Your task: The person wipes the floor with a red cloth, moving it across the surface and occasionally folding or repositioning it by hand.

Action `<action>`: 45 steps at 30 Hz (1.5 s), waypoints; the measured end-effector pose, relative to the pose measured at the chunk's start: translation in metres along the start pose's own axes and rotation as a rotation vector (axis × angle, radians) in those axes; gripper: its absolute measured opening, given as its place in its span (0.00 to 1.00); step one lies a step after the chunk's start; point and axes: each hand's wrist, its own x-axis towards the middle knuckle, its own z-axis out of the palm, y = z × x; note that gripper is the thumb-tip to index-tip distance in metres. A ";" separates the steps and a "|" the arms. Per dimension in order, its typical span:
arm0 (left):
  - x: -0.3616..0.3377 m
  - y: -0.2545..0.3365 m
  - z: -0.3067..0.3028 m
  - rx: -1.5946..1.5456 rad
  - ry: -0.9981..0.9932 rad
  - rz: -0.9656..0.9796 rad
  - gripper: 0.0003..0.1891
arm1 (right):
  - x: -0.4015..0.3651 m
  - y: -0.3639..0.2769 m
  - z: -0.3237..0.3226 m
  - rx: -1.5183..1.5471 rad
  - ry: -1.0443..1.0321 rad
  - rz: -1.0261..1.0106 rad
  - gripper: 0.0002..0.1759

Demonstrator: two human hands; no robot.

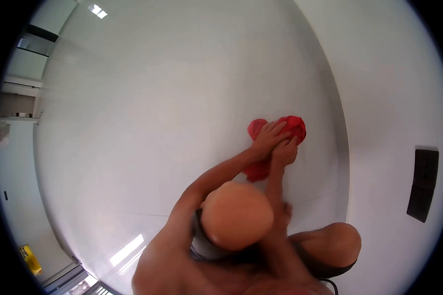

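A crumpled red cloth point(295, 127) lies on the glossy white floor point(147, 113), in front of my bent knees. My left hand point(270, 136) rests on top of it with the fingers stretched out and a little spread. Close beside it, partly under it, my right hand point(285, 151) has its fingers curled onto the cloth's near edge. Other parts of the cloth stick out to the left of the hands and under my wrists. Both hands hide the middle of the cloth.
A white wall point(389, 98) rises at the right, with a dark switch panel point(422, 184) on it. My left knee point(237, 215) and right knee point(342, 246) stand close to my arms. Pale cabinets point(19, 103) line the far left, with a yellow object point(30, 259) below them.
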 end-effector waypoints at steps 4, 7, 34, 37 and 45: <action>-0.005 -0.025 0.015 0.102 0.151 -0.165 0.25 | 0.021 -0.010 0.026 -0.079 -0.109 -0.207 0.29; -0.030 -0.034 -0.010 0.105 0.308 -0.218 0.28 | 0.012 -0.037 0.032 -0.125 -0.247 -0.395 0.30; -0.187 -0.079 -0.060 0.408 0.463 -0.699 0.52 | -0.131 -0.117 0.073 -0.332 -0.616 -1.043 0.29; -0.125 -0.065 -0.025 0.316 0.342 -0.541 0.39 | -0.064 -0.086 0.051 -0.385 -0.589 -0.729 0.21; -0.065 0.003 0.018 0.078 0.278 -0.068 0.22 | -0.031 0.021 -0.012 -0.222 -0.219 -0.348 0.21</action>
